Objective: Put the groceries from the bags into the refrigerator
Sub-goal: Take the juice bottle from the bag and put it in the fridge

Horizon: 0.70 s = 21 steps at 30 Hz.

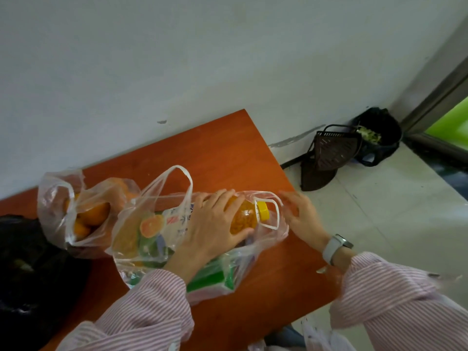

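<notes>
Groceries (149, 228) all in bags on table (228, 153); none stowed, refrigerator out of view. Left hand (215, 224) gripped orange bottle (243, 219) inside clear bag (268, 239); right hand (301, 216) at bag mouth, grip unclear

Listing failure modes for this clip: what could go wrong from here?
1. The left hand has its grip on the orange bottle while the clear bag's handle loops by the yellow cap; lifting may snag and drag the bag.
2. That bag lies near the table's right edge; a tug could slide it off.
3. The bag of oranges gapes open beside it; a knock may spill fruit.
</notes>
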{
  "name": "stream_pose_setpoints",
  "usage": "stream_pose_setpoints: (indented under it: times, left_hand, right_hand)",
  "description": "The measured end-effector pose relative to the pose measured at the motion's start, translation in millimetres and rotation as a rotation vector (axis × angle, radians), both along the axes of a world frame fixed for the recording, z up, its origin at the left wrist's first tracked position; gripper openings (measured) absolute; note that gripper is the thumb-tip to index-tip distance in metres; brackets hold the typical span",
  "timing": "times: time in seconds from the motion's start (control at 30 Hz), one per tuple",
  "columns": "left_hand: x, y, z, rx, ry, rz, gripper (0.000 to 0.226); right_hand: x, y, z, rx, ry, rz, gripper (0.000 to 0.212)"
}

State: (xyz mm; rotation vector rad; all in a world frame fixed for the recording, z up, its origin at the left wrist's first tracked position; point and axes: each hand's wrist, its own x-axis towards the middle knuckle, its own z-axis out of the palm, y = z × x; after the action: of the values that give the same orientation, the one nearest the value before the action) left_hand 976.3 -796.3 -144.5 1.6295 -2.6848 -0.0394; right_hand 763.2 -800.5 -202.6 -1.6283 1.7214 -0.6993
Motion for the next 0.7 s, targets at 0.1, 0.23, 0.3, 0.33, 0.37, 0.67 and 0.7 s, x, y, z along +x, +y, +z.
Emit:
stream_pose_setpoints:
  times: [0.1, 0.23, 0.3, 0.33, 0.37, 0.67, 0.7]
  left_hand:
    - [3, 1, 3, -0.048, 0.015, 0.03, 0.063]
    - [23, 10, 13, -0.121, -0.037, 0.227, 0.062]
    - [46, 21, 16, -0.075, -0.052, 0.383, 0.065]
    - [61, 28, 15, -0.036, -0.044, 0.468, 0.067]
    - [76, 36, 12, -0.007, -0.024, 0.541, 0.068]
    - [129, 93, -4, 0.021, 0.22, 0.702, 0.07]
    - [131, 96, -5, 0.032, 0.229, 0.708, 0.075]
  right_hand:
    - [22, -7, 37, -0.316, 0.004, 0.016, 0.036]
    - [62, -6, 64, -0.437, 0.334, 0.397, 0.042]
    - [79, -3, 65, -0.29, 0.453, 0.573, 0.052]
    - [85, -2, 65, -0.239, 0.498, 0.63, 0.058]
    - [91, -2, 65, -0.214, 0.539, 0.674, 0.065]
    - [104, -12, 76, -0.047, 0.66, 0.863, 0.1]
    - [100, -11, 77, -0.019, 0.677, 0.856, 0.103]
